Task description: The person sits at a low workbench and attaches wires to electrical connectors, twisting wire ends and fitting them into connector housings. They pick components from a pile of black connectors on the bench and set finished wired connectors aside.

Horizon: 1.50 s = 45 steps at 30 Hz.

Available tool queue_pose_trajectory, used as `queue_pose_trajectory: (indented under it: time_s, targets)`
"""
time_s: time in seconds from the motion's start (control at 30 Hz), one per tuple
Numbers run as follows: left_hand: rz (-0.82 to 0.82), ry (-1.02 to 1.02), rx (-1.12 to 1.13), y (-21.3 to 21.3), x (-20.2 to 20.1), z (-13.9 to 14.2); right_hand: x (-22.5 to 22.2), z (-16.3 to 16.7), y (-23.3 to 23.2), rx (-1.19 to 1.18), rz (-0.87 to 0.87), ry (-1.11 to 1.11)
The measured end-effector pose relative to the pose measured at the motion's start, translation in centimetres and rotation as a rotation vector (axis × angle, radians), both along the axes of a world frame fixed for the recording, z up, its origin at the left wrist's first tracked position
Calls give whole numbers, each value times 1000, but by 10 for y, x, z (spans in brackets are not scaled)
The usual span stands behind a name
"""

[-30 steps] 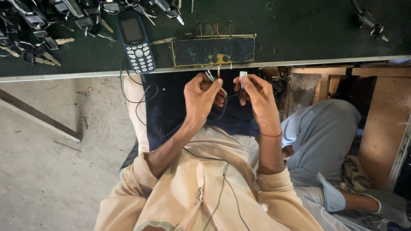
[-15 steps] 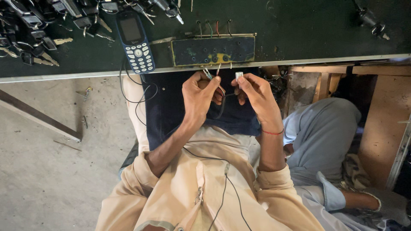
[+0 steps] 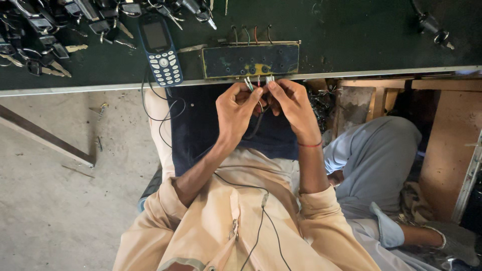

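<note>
My left hand (image 3: 236,108) and my right hand (image 3: 291,103) meet just below the edge of a dark green workbench (image 3: 351,35). Both pinch a small bundle of thin coloured wires (image 3: 257,83) whose bare ends stick up between the fingertips. A black cable hangs from the hands down over a dark blue cloth (image 3: 201,125) on my lap. Directly above the hands, on the bench edge, lies a worn dark rectangular block (image 3: 251,60) with holes and short coloured wires standing from its far side.
A blue keypad phone (image 3: 160,47) lies on the bench at left, its cable trailing down. Several keys and lock parts (image 3: 45,30) crowd the far left; another lock part (image 3: 432,25) sits far right. Another person's leg in grey trousers (image 3: 381,160) is at right.
My hands have drawn closer together, and the wire ends that were held apart now sit in one bundle between the fingertips. The view has shifted slightly.
</note>
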<state>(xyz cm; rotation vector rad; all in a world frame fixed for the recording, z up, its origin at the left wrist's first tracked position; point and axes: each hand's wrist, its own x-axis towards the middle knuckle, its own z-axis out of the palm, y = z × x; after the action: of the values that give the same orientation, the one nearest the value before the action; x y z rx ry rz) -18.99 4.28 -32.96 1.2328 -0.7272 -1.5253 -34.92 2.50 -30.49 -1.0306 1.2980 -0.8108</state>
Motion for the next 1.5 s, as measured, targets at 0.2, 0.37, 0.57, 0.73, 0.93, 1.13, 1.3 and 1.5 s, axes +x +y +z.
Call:
queue_pose_trajectory:
  time_s: [0.2,0.37,0.57,0.73,0.93,1.13,1.3,1.5]
  targets:
    - [-9,18,2,-1,1,-6,3,0,1,0,-11,-2]
    - [-29,13,-2,-2,5,-7,-2,2,9,89,2,-18]
    - [-30,20,14,-2,3,-8,3,-9,2,39,-42,-87]
    - [-15,-63,-29,-4,6,1,11,-11,4,21,-123,-75]
    - [60,-561,-281,-5,13,17,16,-16,9,60,-94,-21]
    - [-87,-675,-337,-8,29,13,18,-27,4,80,-196,-169]
    - [-117,-582,-286,-10,32,7,15,-29,4,82,-204,-143]
    - [-101,-563,-272,-9,29,9,14,-32,2,75,-185,-161]
